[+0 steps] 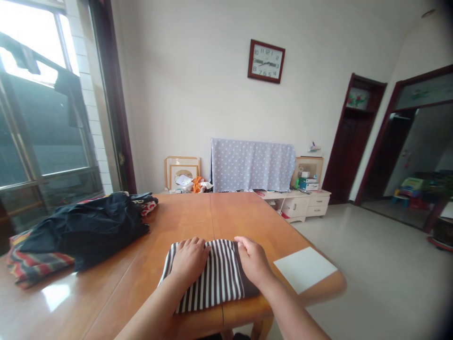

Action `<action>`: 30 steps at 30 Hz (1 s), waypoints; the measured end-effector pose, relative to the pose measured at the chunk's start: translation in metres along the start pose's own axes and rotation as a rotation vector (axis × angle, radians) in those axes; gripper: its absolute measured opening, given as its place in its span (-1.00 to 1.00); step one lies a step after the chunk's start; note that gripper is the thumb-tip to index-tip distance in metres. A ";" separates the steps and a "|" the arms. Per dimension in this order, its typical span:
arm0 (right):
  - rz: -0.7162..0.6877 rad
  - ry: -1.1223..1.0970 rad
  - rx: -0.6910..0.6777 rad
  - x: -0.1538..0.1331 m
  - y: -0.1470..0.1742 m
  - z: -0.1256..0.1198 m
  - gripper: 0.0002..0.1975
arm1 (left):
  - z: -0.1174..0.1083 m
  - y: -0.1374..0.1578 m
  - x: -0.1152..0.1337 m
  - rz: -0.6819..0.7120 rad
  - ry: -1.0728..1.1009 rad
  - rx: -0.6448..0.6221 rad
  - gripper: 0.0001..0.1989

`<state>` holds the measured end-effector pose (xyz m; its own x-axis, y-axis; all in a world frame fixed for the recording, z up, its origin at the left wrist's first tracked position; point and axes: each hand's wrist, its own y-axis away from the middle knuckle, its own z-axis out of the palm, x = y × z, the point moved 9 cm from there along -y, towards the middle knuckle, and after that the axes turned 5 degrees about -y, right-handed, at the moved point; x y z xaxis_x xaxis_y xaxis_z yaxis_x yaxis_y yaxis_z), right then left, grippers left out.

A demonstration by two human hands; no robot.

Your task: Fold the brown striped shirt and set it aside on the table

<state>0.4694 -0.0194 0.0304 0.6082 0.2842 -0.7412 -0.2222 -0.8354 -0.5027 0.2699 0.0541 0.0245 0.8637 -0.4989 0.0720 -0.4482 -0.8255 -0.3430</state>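
Observation:
A folded black-and-white striped garment [220, 278] lies at the near edge of the wooden table, with a plain dark strip along its right side. My left hand [190, 257] rests flat on its left part, fingers stretched toward the far edge. At the far right corner of the cloth, my right hand [250, 259] has its fingers curled round the dark edge, thumb uppermost. Part of the cloth is hidden under both hands and forearms. What kind of garment it is, I cannot tell.
On the left of the table [177, 212] lies a heap of clothes [99, 226], dark on top with a striped piece beneath. A white sheet [305, 269] lies at the right corner. Beyond stand a cloth-covered object [253, 165] and a white cabinet [306, 205].

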 end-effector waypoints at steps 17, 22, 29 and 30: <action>0.102 0.187 -0.245 0.055 0.014 0.057 -0.46 | 0.023 0.011 -0.027 -0.003 0.419 -0.018 -0.52; 0.106 0.198 -0.262 0.059 0.015 0.057 -0.48 | -0.001 0.022 -0.092 -0.273 0.799 0.244 -0.53; 0.017 0.336 -0.260 0.023 0.007 0.072 -0.45 | 0.002 0.088 -0.159 -0.611 0.756 0.333 -0.65; -0.016 0.313 -0.263 0.013 0.007 0.078 -0.45 | 0.004 0.094 -0.159 -0.616 0.748 0.321 -0.68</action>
<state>0.4162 0.0151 -0.0176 0.8213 0.1757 -0.5427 -0.0325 -0.9354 -0.3521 0.0912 0.0568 -0.0231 0.5082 -0.1390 0.8500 0.2034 -0.9396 -0.2753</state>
